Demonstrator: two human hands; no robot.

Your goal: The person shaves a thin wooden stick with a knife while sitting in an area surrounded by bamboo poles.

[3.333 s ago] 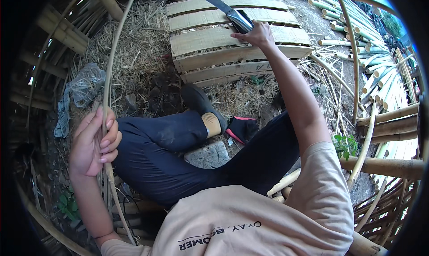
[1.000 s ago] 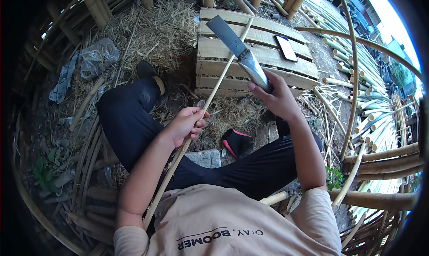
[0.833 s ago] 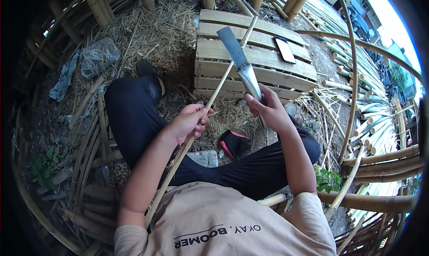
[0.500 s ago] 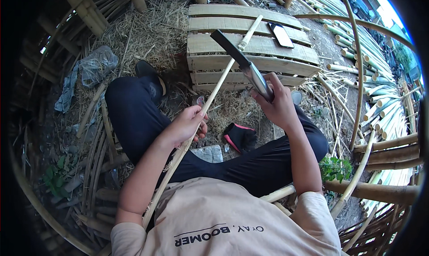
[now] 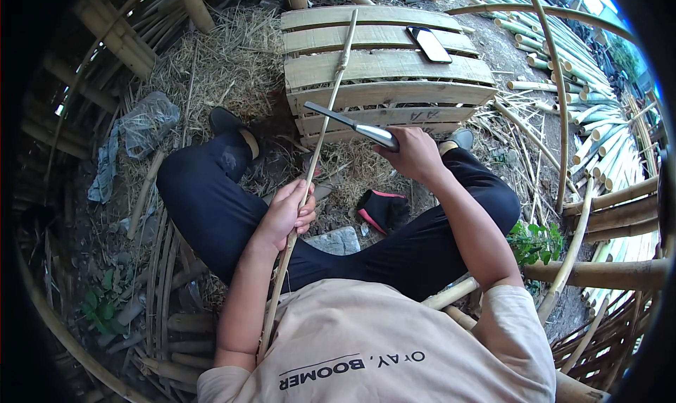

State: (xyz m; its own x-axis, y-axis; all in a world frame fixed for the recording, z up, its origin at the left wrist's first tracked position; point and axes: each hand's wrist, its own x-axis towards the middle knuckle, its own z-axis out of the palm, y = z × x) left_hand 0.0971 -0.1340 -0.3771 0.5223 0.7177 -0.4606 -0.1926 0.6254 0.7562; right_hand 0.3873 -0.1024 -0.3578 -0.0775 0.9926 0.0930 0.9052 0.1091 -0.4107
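Note:
A long, thin bamboo strip (image 5: 328,111) slants from beside my body up over the wooden crate, with a knot near its far part. My left hand (image 5: 285,211) is closed around its middle, above my lap. In my right hand (image 5: 414,154) is a knife (image 5: 362,128) with a dark straight blade and a shiny metal handle. The blade points to the left and crosses the strip beyond my left hand. Whether the edge touches the strip, I cannot tell.
Just ahead stands a slatted wooden crate (image 5: 391,68) with a phone (image 5: 430,45) on top. A black and red cloth item (image 5: 384,211) and a grey block (image 5: 335,241) lie between my legs. Bamboo poles (image 5: 605,132) are piled at right; plastic bags (image 5: 148,125) lie at left.
The knife has swung lower and flatter, and my right hand has moved slightly left and nearer. The strip now stands steeper, its far end shifted left; my left hand still grips it.

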